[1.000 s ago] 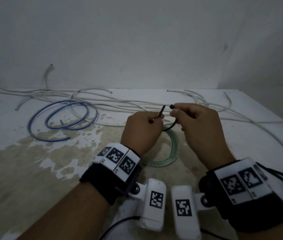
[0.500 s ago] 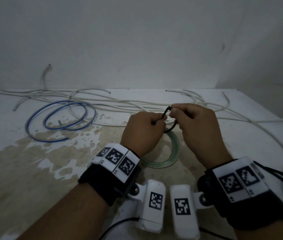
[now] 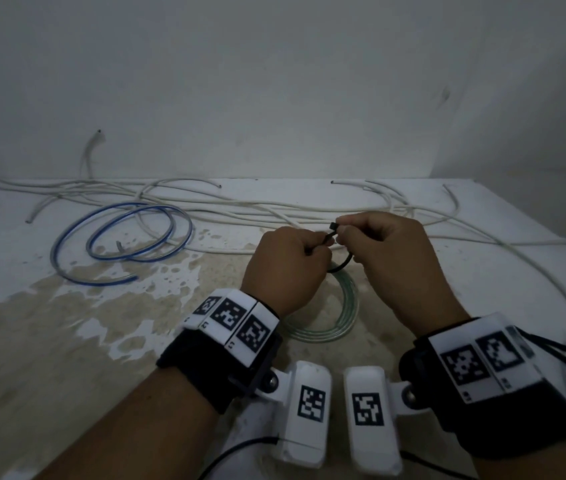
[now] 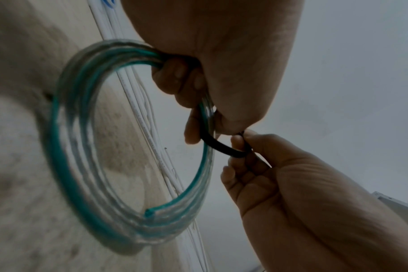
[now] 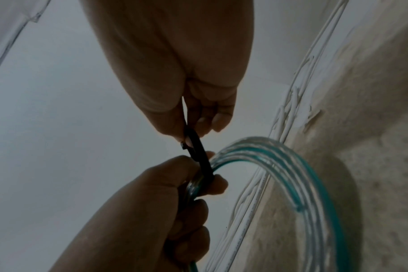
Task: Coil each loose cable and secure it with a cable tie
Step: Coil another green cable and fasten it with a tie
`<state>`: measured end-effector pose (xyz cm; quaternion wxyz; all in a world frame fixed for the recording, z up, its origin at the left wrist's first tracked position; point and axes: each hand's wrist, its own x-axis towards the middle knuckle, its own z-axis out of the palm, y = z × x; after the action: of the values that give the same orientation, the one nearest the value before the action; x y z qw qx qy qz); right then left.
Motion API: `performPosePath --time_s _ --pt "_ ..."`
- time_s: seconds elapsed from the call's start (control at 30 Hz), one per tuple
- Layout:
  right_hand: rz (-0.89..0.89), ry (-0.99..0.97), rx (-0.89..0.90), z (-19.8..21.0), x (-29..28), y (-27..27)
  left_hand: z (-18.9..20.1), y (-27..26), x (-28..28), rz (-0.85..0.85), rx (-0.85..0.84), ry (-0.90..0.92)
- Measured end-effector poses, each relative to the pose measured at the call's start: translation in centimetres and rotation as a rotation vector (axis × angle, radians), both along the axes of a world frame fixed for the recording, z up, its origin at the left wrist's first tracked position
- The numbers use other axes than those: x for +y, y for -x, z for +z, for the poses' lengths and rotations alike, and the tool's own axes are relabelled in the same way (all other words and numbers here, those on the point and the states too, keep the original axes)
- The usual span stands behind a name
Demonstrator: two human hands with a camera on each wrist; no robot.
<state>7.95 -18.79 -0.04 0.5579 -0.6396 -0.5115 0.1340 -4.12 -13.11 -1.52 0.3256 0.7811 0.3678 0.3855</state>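
I am gripping the green coil (image 4: pixel 86 147) in my left hand (image 3: pixel 285 268) above the worktop (image 3: pixel 482 271), its fingers also pinching the black cable tie (image 4: pixel 224 147), while my right hand (image 3: pixel 392 258) is pinching the tie's head end.

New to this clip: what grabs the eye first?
Both hands meet at centre: the left hand grips a coil of clear green-striped cable while the right hand pinches a black cable tie looped round it. To the left a blue-striped cable lies loosely curled on the stained table, with white cables strewn along the wall.
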Motion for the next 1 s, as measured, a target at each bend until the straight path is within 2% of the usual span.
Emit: performPosePath --time_s 0.17,0.47,1.0 --pt "0.017 0.0 0.014 0.08 0.03 0.2 -0.2 0.01 0.24 0.015 0.014 -0.045" --pt "-0.055 -0.067 0.082 -0.03 0.04 0.52 0.08 -0.12 0.12 0.077 -0.027 0.013" --pt "-0.042 -0.058 0.067 -0.08 0.15 0.51 -0.17 -0.11 0.16 0.032 -0.034 -0.013"
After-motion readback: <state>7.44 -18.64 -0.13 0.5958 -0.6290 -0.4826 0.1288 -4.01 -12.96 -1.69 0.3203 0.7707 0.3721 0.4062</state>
